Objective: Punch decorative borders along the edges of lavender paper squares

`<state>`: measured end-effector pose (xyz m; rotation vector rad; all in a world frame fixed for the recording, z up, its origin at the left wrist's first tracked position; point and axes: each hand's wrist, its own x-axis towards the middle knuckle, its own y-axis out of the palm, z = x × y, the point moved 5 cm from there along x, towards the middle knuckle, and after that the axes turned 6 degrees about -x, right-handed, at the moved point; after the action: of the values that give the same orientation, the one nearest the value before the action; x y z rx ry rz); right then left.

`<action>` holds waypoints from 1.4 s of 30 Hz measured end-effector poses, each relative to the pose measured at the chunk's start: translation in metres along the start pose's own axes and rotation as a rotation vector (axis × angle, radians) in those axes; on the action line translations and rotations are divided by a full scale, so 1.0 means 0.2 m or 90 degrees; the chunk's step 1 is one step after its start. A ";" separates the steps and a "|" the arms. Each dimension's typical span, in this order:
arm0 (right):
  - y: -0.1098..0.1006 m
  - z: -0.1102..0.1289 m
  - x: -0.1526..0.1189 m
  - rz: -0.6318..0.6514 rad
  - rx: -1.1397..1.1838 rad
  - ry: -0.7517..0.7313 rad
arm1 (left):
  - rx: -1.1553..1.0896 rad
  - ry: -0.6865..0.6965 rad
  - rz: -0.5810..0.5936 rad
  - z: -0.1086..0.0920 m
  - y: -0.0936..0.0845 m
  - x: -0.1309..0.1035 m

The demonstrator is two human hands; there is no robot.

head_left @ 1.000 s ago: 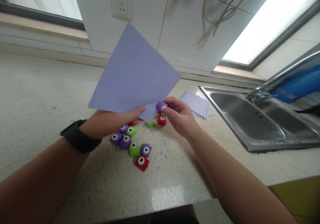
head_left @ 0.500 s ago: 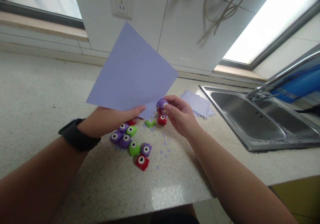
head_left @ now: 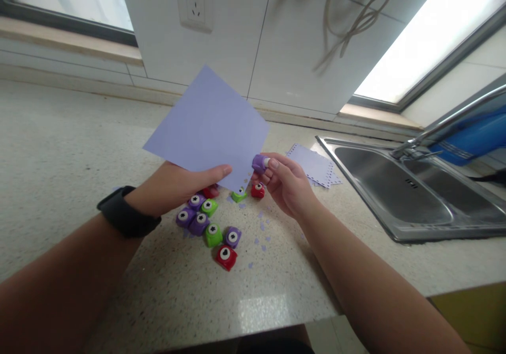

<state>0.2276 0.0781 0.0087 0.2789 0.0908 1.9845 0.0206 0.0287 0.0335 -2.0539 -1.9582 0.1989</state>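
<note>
My left hand (head_left: 193, 182) pinches a sheet of lilac paper (head_left: 209, 124) near its lower corner, thumb on top and fingers hidden beneath. Small punched holes show by that corner. In my right hand (head_left: 286, 182) is a purple craft punch (head_left: 259, 163), gripped between thumb and fingers, at the sheet's right edge. Whether the paper sits inside its slot I cannot tell. Below the sheet lie several more punches: a red one (head_left: 258, 190), a green one (head_left: 239, 194), a purple one (head_left: 233, 236) and a red heart punch (head_left: 226, 257) among them.
Lilac paper scraps (head_left: 263, 227) are scattered on the speckled counter (head_left: 284, 275). Behind my right hand lies a stack of lilac sheets (head_left: 312, 164) with punched edges. A steel sink (head_left: 395, 185) is at the right. A socket (head_left: 195, 3) and a looped cord (head_left: 359, 19) are on the tiled wall.
The sheet has tipped, its top corner lower and its right corner drawn in to the left. The purple punch has shifted slightly right along the edge. Both hands keep their hold.
</note>
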 end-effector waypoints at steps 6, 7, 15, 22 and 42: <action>0.00 -0.01 0.00 -0.031 0.011 0.022 | 0.011 -0.014 -0.004 -0.01 0.01 0.01; 0.00 -0.01 0.00 -0.035 0.013 0.027 | 0.011 -0.015 -0.004 -0.01 0.01 0.01; 0.02 -0.02 0.00 -0.047 0.055 0.056 | 0.034 -0.052 -0.019 0.01 0.02 0.01; 0.03 -0.02 0.00 -0.010 0.050 0.060 | 0.020 -0.036 -0.024 0.01 0.01 0.02; 0.02 -0.02 -0.01 0.015 0.016 0.059 | 0.004 -0.031 -0.007 0.01 0.01 0.02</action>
<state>0.2235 0.0747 0.0056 0.2060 0.1730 2.0202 0.0215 0.0324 0.0317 -2.0512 -1.9946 0.2551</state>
